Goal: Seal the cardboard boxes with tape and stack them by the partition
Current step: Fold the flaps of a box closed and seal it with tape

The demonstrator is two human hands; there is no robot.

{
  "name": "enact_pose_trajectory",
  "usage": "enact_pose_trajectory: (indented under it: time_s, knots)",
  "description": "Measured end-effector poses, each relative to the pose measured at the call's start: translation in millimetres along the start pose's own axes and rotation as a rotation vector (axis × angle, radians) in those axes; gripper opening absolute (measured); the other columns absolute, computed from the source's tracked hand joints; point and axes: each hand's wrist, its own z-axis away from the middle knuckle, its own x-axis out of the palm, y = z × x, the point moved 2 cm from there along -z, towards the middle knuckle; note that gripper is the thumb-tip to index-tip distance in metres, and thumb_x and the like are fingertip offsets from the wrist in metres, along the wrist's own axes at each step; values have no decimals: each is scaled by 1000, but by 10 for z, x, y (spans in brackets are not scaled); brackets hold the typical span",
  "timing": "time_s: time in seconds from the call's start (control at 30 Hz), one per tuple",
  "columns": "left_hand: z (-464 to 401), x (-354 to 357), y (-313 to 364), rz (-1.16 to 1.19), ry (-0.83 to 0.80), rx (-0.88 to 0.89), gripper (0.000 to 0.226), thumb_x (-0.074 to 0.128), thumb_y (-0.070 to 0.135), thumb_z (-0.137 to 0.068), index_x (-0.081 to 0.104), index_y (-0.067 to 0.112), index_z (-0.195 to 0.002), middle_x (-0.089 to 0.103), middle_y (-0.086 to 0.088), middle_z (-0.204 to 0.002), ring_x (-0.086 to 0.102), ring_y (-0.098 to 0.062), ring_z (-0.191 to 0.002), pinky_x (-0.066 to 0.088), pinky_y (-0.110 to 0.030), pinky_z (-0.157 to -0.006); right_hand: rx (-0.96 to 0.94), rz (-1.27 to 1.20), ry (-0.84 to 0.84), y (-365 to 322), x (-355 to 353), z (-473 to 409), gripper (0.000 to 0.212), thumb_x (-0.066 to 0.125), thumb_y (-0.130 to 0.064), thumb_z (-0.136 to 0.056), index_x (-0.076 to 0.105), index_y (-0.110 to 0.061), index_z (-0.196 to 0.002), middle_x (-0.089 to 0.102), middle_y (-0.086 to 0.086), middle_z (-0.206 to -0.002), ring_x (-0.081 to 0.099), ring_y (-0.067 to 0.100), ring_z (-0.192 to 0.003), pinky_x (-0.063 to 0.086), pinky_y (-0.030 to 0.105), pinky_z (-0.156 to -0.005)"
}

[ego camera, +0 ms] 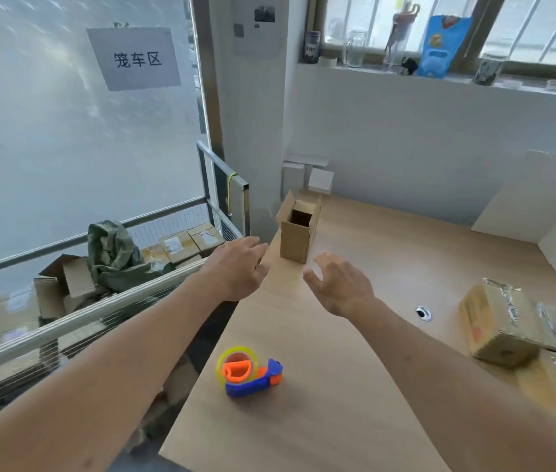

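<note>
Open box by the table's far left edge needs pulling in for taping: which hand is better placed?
Probably the right hand: it hovers open over the table, just short of the open box. The left hand is also open and about as near, but hangs off the table's left edge. The tape dispenser lies untouched.

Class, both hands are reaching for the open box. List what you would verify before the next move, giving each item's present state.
1. Left hand free: ok, open and holding nothing.
2. Right hand free: ok, open and holding nothing.
3. Open box upright on the table: ok.
4. Its flaps closed for taping: not ok, they stand up.
5. Box contents: cannot tell, the inside is dark.
6. Tape dispenser on the table: ok, on the near side of the hands.
</note>
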Motion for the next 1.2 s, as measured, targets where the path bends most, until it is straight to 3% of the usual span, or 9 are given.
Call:
enact_pose_trajectory:
  time_s: [0.07,0.17,0.3,0.67,0.83,0.97,1.07,1.2]
  knots:
    - [-117,9,-216,-12,0,22,49,35,48,-105,49,22,-144,51,0,-147,48,-20,-134,42,-39,-105,18,-8,5,-109,29,-152,62,28,-58,-103,44,-22,-150,41,2,-158,40,24,-142,40,44,-108]
    - [-364,80,-454,27,-26,24,54,37,48,-106,41,23,-153,42,2,-157,39,-20,-144,37,-42,-114,46,-20,2,-195,119,-422,61,28,-58,-103,44,-22,-150,37,2,-161,37,23,-144,38,43,-110]
    - [-791,261,-612,75,-51,31,52,40,43,-106,42,20,-152,43,-1,-156,40,-23,-143,36,-45,-117,68,-39,-35,-213,378,-875,61,29,-57,-103,42,-24,-152,34,1,-163,34,23,-147,37,43,-113]
    - [-2089,988,-989,123,-161,45,54,41,45,-106,36,25,-156,32,1,-165,29,-24,-152,29,-44,-121,213,-134,-64,-98,1037,-2151,57,37,-53,-104,41,-25,-153,30,0,-165,37,25,-146,44,44,-109]
    - [-2673,1267,-1188,141,-185,110,50,45,43,-105,41,24,-151,37,0,-161,36,-24,-147,36,-44,-117,332,-120,69,-31,1170,-2694,58,54,-39,-101,33,-33,-155,25,0,-165,44,25,-137,52,39,-94]
    - [-3073,1492,-1368,157,-199,153,51,45,42,-105,38,26,-153,34,1,-163,32,-24,-150,32,-43,-120,404,-122,61,19,1423,-3112,66,58,-29,-100,27,-35,-157,19,-6,-167,46,24,-135,53,35,-87]
    - [-3216,1600,-1486,166,-242,170,52,45,40,-106,36,24,-155,31,-1,-165,30,-26,-151,32,-45,-122,464,-213,62,27,1616,-3354,56,56,-21,-102,37,-25,-155,36,0,-159,49,25,-134,50,35,-94]
    - [-3300,1654,-1650,180,-261,186,51,46,38,-106,38,23,-154,32,-2,-164,31,-27,-150,34,-46,-121,522,-231,138,13,1753,-3443,34,54,-22,-104,56,-19,-138,52,4,-135,58,25,-116,46,29,-80]
